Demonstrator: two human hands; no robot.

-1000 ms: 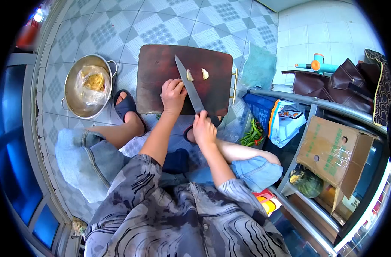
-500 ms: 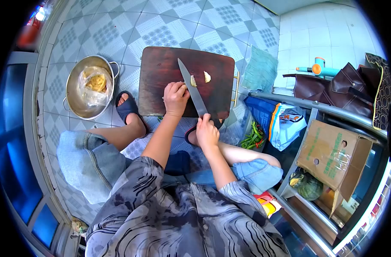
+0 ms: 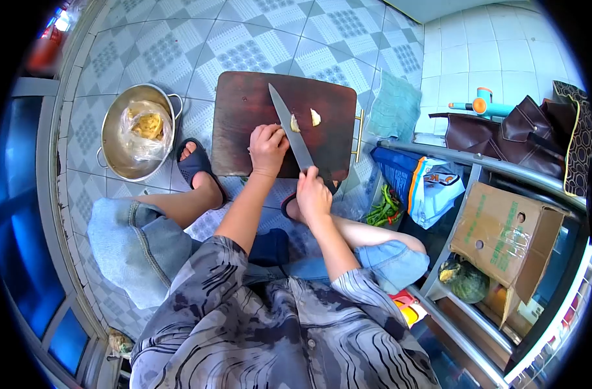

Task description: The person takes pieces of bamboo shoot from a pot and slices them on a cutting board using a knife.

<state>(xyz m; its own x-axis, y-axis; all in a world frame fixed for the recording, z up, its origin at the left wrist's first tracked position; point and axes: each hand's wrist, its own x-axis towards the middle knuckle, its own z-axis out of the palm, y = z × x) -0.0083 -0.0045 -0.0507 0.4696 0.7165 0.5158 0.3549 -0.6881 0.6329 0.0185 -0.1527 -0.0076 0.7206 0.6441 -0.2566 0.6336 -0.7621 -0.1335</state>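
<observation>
Head view: the right hand point(image 3: 314, 196), fingers closed, grips the knife point(image 3: 288, 123) at upper center. The left hand's point(image 3: 268, 148) fingers are curled over the board point(image 3: 244, 107).

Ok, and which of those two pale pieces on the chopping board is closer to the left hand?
The inner pale piece, right beside the knife's blade. The outer pale piece lies farther right, with bare board around it.

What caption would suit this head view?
Left hand beside the knife held by the right hand, over a dark cutting board.
</observation>
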